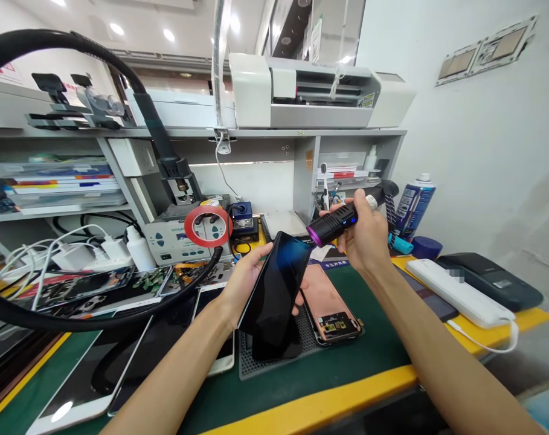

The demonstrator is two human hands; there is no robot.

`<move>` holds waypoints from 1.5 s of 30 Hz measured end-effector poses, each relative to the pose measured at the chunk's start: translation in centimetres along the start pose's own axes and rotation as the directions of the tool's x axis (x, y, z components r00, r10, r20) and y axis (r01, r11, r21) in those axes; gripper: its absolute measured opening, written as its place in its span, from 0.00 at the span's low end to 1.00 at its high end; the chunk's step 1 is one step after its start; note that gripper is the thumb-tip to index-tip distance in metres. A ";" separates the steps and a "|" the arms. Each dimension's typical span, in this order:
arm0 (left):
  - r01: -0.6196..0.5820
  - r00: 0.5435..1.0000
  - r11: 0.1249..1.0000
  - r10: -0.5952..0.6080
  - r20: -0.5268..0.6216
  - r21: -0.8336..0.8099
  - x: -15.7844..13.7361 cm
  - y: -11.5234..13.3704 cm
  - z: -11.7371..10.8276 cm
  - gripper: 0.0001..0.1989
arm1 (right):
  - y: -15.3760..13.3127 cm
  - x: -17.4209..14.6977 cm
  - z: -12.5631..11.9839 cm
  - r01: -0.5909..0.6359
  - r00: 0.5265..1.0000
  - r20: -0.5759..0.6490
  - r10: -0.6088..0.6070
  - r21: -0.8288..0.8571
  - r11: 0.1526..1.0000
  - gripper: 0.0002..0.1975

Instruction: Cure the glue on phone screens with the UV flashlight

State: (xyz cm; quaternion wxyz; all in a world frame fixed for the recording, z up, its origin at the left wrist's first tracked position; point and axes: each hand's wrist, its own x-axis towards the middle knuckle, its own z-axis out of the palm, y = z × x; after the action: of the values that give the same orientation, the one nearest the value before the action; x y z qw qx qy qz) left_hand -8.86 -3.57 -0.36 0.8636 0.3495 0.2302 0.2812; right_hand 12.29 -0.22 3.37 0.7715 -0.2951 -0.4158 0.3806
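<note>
My left hand (249, 275) is closed around a phone (274, 290) with a dark, glossy face, held tilted above the bench. Wrapped in my right hand (367, 232) is a black UV flashlight (335, 223). Its purple-glowing end points at the upper part of the phone, and a bluish glow shows on the glass there. Under the phone, another dark panel (278, 347) lies on a grey perforated mat (251, 368). Just right of it rests a pinkish phone screen part (331, 296) with exposed circuitry at its lower end.
Several phones, including a white-edged one (88, 374), lie on the green mat (238, 411) at left. A rework station (179, 241) with red tape (208, 226) stands behind. A thick black hose (156, 121) arches at left. At right are a spray can (414, 205) and white power strip (459, 293).
</note>
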 end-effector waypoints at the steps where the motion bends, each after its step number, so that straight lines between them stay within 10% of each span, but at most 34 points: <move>1: -0.002 1.000 1.000 0.002 -0.002 -0.009 0.0 0.0 0.1 0.34 | -0.1 -0.1 0.1 -0.005 1.000 -0.001 0.005 -0.008 1.000 0.25; 45: -0.019 0.999 1.000 0.018 0.042 0.016 0.1 -0.5 -0.4 0.31 | -1.0 -0.7 0.4 -0.169 0.985 0.058 0.165 0.062 0.984 0.22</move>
State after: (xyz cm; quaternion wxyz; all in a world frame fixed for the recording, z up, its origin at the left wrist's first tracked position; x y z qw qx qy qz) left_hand -8.91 -3.59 -0.99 0.8627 0.3644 0.2113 0.2798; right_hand 12.07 -1.24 4.01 0.7350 -0.2929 -0.3970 0.4653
